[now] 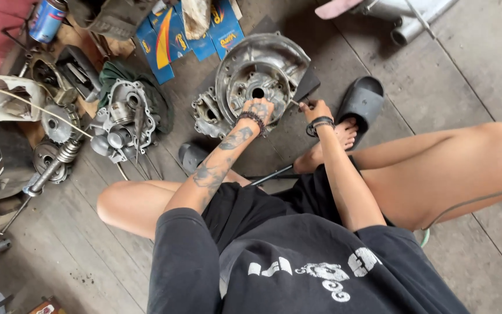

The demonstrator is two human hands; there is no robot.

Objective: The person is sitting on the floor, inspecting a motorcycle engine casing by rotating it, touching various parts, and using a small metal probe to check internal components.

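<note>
Centrally, left hand rests fingers-spread on the round metal engine casing; right hand grips a thin tool; blue-and-yellow flat boxes lie beyond; bare wooden floor rightward.

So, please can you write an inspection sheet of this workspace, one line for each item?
Surface: worn grey wooden floor; the person sits on it.
Job's things: round metal engine casing lies flat, open side up.
Clutter: second engine casing, gear parts, blue boxes, spray can, black sandal.
Grippers: left hand rests on the casing rim; right hand grips a thin tool whose tip is at the casing edge.
Cables: pale cable runs over the parts on the left.
Surroundings: grey pipes at the top right.
</note>
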